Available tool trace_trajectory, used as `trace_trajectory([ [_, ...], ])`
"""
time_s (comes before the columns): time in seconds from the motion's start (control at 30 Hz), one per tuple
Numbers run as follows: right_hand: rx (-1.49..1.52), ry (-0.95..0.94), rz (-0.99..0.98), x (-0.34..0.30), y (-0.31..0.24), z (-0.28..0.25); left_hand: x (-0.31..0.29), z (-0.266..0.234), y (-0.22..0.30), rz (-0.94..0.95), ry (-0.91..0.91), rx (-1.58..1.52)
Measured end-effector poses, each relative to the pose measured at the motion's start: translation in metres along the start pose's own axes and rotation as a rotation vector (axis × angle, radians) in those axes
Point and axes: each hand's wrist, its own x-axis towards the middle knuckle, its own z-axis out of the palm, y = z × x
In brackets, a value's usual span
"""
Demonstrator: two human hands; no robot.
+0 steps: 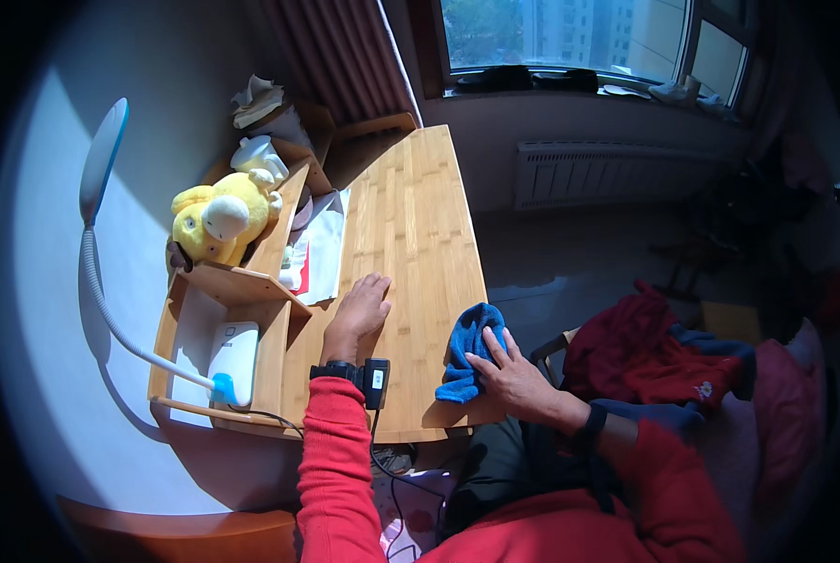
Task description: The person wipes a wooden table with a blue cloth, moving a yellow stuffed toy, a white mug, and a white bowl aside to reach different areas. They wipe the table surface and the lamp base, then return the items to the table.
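Observation:
My left hand (360, 308) lies palm down on the wooden desk (411, 225), fingers stretched out flat and holding nothing. At the desk's right edge, a crumpled blue cloth (464, 361) lies under my right hand (514, 377). The fingers of that hand are spread over the cloth and press on it; its underside is hidden. Close to my left hand are a white sheet and small packets (321, 258) by the desk's shelf. A black watch-like band with a small black device (375, 383) and cable sits at my left wrist.
A wooden shelf unit (274, 225) along the left holds a yellow plush toy (221, 223), a white cup (259, 155) and a white flat box (234, 361). A lamp (101, 169) bends up beside it. Red clothes (626, 347) are heaped at the right. A radiator (608, 174) stands below the window.

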Motion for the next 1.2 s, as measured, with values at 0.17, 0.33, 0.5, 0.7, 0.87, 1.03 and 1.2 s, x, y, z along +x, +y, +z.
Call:
trace_trajectory([
  [0.17, 0.19, -0.13, 0.12, -0.035, -0.03, 0.0, 0.0, -0.002, 0.001, 0.002, -0.017, 0.006],
  [0.33, 0.211, -0.181, 0.12, -0.043, -0.034, -0.004, -0.001, -0.001, 0.001, -0.002, -0.02, 0.004],
  [0.5, 0.145, -0.183, 0.03, -0.03, -0.023, -0.011, -0.001, 0.0, 0.0, 0.002, -0.015, -0.013],
  [0.7, 0.058, -0.163, -0.06, -0.004, -0.008, -0.026, -0.002, 0.001, -0.001, 0.0, -0.02, 0.001],
  [0.87, 0.194, -0.248, 0.229, 0.021, 0.009, -0.021, -0.001, 0.001, -0.001, -0.005, -0.029, 0.001],
  [1.03, 0.227, -0.171, 0.269, 0.039, 0.031, -0.009, -0.002, 0.001, -0.001, -0.005, -0.025, 0.003],
  [1.2, 0.259, -0.167, 0.321, 0.062, 0.052, -0.007, -0.003, 0.001, -0.002, -0.001, -0.011, -0.014],
])
